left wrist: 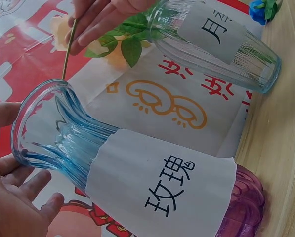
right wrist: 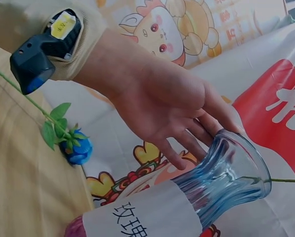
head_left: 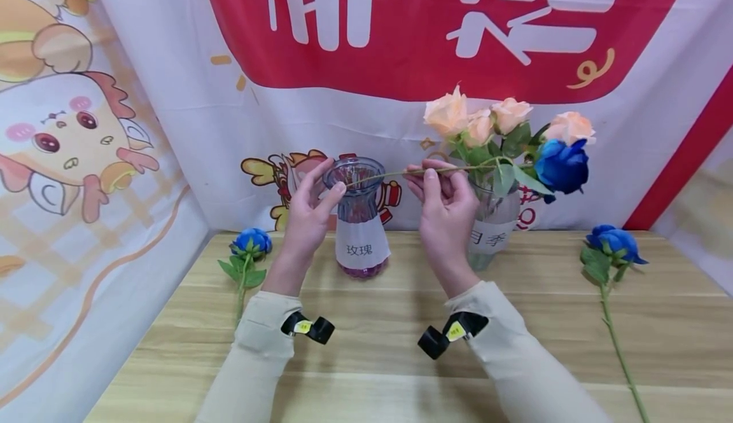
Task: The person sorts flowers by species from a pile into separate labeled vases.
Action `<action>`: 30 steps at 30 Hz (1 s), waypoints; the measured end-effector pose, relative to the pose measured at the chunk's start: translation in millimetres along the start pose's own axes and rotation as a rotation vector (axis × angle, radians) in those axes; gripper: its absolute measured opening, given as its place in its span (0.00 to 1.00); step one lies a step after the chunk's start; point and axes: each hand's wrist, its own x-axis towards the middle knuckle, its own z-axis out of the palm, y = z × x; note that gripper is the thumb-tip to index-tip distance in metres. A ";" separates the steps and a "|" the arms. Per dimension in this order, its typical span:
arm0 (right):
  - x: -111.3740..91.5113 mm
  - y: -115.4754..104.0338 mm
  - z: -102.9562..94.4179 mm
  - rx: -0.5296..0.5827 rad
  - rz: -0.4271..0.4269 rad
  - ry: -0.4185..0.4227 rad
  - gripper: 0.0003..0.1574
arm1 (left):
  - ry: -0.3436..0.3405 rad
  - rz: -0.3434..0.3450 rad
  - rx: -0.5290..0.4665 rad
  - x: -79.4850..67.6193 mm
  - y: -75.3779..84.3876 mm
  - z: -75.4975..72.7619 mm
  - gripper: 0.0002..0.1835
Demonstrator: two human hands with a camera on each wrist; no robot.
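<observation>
My left hand (head_left: 303,216) holds the rim of a blue glass vase (head_left: 359,205), thumb on the near side and fingers on the far side. The vase has a purple base and a white paper label (left wrist: 162,185) with black characters. My right hand (head_left: 446,219) pinches the long green stem (head_left: 395,173) of a blue rose (head_left: 564,165). This stem lies almost level, bloom to the right. Its cut end reaches into the vase mouth, seen through the glass (right wrist: 231,173) in the right wrist view.
Behind my right hand stands a clear labelled vase (head_left: 492,245) with several peach roses (head_left: 449,114). Single blue roses lie on the wooden table at left (head_left: 252,242) and right (head_left: 615,245). A printed cloth (head_left: 189,124) hangs behind.
</observation>
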 end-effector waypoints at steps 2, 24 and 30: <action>2.2 -0.9 1.4 -0.025 -0.007 -0.021 0.14 | 0.003 -0.001 0.004 -0.8 0.5 -0.3 0.32; 18.5 9.8 36.0 -0.634 0.115 -0.264 0.22 | 0.003 0.014 -0.003 0.2 -0.9 -0.1 0.32; 26.5 13.5 32.9 -0.659 0.278 -0.381 0.28 | -0.006 0.029 -0.007 1.1 -1.1 0.5 0.32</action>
